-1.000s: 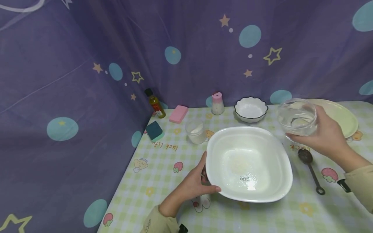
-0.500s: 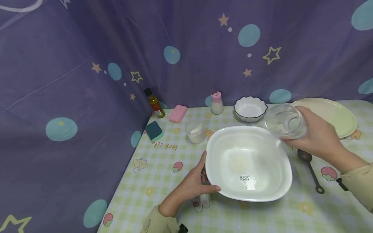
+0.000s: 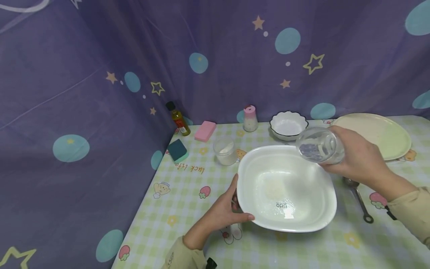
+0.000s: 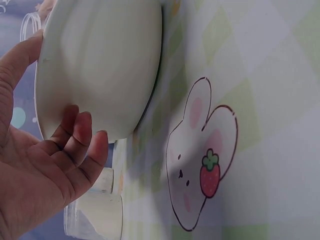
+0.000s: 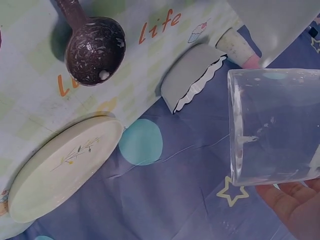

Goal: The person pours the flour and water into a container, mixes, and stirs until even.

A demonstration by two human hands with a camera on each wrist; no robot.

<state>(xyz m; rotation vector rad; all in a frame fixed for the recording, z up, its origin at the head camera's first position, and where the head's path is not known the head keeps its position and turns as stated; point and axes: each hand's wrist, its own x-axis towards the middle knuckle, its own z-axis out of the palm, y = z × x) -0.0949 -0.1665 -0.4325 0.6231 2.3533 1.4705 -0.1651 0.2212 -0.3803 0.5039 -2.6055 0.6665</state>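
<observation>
A white basin stands on the table, with a pale patch on its floor. My left hand grips its left side, thumb on the rim and fingers curled against the outer wall in the left wrist view. My right hand holds a clear cup over the basin's far right rim. The cup is tipped toward the basin, and clear liquid shows inside it. In the right wrist view the fingers lie along the cup's wall.
A dark slotted spoon lies right of the basin, and an oval plate behind it. Along the back are a scalloped bowl, pink-capped shaker, pink sponge and oil bottle. A small jar and green sponge stand left.
My right hand has moved left with the cup, from beside the basin to over its rim, and tilted it further. The left hand and basin have stayed in place.
</observation>
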